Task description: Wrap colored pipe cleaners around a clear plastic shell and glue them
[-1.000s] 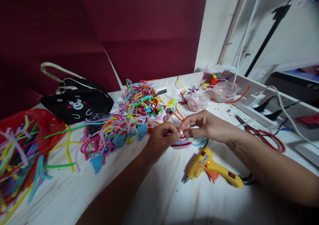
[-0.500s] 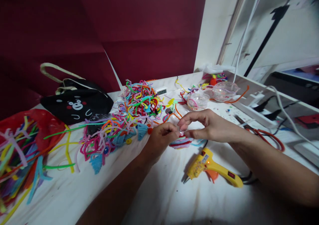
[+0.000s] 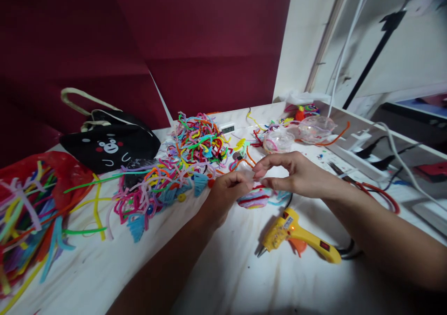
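Burn risk imo: the glue gun [image 3: 289,233] lies on the surface [image 3: 230,268] near the right hand [image 3: 296,175], so a careless dip could knock it. Left hand's [image 3: 225,193] fingers look pinched together (can't tell on what); right hand's are parted, wider than half a second ago. The striped piece [image 3: 255,199] just below them shows more now.

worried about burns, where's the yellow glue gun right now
In the head view, the yellow hot glue gun lies on the white table, right of centre, nearer the person than the right hand and the striped piece.
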The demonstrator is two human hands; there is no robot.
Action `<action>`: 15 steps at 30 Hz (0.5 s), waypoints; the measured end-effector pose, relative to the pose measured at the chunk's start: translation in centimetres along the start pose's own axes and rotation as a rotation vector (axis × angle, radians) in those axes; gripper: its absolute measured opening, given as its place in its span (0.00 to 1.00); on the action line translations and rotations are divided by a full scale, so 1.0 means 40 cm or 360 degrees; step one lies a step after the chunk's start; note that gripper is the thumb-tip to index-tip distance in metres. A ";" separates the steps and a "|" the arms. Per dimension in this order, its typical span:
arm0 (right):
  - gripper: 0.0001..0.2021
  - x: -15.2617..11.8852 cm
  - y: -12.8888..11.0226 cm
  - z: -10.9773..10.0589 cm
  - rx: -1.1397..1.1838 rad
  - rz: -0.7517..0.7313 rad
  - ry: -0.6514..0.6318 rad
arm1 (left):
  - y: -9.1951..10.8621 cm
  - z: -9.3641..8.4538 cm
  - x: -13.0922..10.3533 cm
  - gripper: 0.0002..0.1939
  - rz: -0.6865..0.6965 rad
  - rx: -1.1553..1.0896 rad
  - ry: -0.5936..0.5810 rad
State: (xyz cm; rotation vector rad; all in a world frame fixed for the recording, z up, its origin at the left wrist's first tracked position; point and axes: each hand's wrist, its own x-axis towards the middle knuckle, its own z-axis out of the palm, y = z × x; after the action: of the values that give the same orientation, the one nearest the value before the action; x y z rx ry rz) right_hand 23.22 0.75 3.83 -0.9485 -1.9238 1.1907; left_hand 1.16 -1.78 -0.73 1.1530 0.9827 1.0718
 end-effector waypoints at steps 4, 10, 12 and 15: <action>0.10 -0.001 0.001 0.000 -0.0081 -0.0038 0.0021 | -0.007 -0.004 0.003 0.15 0.0017 -0.0005 0.0019; 0.12 -0.031 -0.039 -0.020 -0.0266 -0.0164 0.0335 | 0.011 -0.002 0.000 0.12 0.0035 -0.0043 0.0103; 0.12 -0.047 -0.057 -0.034 -0.0319 -0.0200 0.0466 | 0.015 -0.003 0.000 0.12 0.0054 -0.0073 0.0160; 0.10 -0.077 -0.067 -0.051 -0.0450 -0.0210 0.0453 | 0.010 -0.011 0.006 0.13 0.0072 -0.0103 0.0250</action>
State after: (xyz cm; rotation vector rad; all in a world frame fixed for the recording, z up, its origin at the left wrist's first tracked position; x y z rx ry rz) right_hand 25.87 -1.81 6.52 -1.0544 -1.9162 0.6779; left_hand 0.75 -1.43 -0.41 1.0548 1.0399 1.2366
